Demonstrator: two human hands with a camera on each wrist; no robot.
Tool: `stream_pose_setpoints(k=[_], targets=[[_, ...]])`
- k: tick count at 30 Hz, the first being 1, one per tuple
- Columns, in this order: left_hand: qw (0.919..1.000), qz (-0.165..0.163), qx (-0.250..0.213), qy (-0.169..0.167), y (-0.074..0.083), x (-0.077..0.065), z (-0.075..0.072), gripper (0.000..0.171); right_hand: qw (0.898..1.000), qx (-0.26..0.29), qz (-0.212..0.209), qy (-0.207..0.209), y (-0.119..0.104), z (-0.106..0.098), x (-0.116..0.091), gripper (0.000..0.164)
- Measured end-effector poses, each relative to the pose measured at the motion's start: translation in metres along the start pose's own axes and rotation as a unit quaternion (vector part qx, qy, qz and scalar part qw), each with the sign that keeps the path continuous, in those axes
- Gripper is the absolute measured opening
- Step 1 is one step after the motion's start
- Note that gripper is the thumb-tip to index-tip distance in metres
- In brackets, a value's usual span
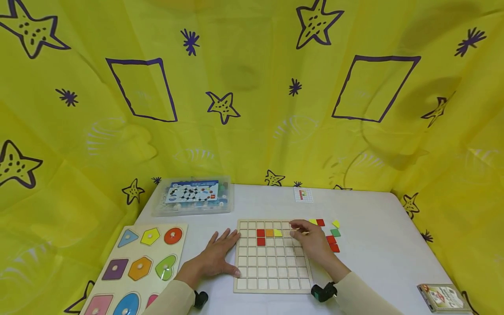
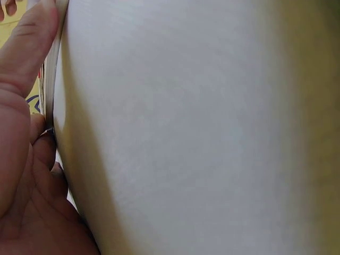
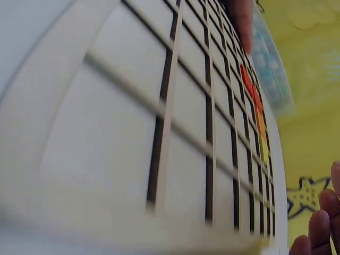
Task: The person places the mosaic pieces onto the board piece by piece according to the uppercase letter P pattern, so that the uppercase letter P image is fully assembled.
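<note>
A square wooden grid board (image 1: 277,291) lies on the white table. In its upper cells sit two red tiles (image 1: 261,241), an orange tile (image 1: 269,232) and a yellow piece (image 1: 277,233). My left hand (image 1: 215,257) lies spread at the board's left side, fingertips and thumb touching the edge; its thumb (image 2: 29,40) shows large in the left wrist view. Over the upper right cells is my right hand (image 1: 315,245), thumb and index finger bent with a gap between them. I see no piece between those fingertips. Its fingers (image 3: 320,231) appear at the right wrist view's lower right.
Loose red tiles (image 1: 334,248), a green tile (image 1: 335,232) and yellow pieces (image 1: 336,224) lie right of the board. Behind it is a pattern card (image 1: 303,195). A clear plastic case (image 1: 193,209) and a shape puzzle (image 1: 130,245) stand left; a small box (image 1: 444,297) lies front right.
</note>
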State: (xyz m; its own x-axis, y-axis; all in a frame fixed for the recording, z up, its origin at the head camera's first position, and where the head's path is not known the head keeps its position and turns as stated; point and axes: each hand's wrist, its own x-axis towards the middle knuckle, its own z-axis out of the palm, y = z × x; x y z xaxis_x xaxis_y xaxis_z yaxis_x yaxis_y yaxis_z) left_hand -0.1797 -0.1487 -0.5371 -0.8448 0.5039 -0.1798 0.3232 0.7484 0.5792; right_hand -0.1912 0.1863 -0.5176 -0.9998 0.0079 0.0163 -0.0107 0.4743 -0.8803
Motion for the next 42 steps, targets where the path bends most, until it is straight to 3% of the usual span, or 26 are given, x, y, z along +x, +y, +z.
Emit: stream_pose_setpoints(k=[7, 10, 17, 28, 42], targets=[[0.9999, 0.011, -0.002, 0.003, 0.002, -0.001, -0.001, 0.12, 0.999, -0.029, 0.001, 0.021, 0.023, -0.046, -0.004, 0.032], [1.0, 0.009, -0.003, 0.001, 0.002, -0.001, -0.001, 0.12, 0.999, -0.034, 0.019, 0.019, 0.031, -0.064, -0.01, 0.033], [1.0, 0.009, -0.003, 0.002, 0.003, -0.001, 0.0, 0.12, 0.997, -0.059, 0.041, 0.005, 0.051, -0.091, -0.024, 0.038], [1.0, 0.008, -0.002, 0.002, 0.003, -0.001, 0.0, 0.119, 0.99, -0.132, 0.044, -0.013, 0.068, -0.102, -0.034, 0.037], [1.0, 0.008, -0.003, 0.003, 0.004, -0.002, 0.0, 0.119, 0.989, -0.129, 0.06, -0.034, 0.069, -0.104, -0.04, 0.043]])
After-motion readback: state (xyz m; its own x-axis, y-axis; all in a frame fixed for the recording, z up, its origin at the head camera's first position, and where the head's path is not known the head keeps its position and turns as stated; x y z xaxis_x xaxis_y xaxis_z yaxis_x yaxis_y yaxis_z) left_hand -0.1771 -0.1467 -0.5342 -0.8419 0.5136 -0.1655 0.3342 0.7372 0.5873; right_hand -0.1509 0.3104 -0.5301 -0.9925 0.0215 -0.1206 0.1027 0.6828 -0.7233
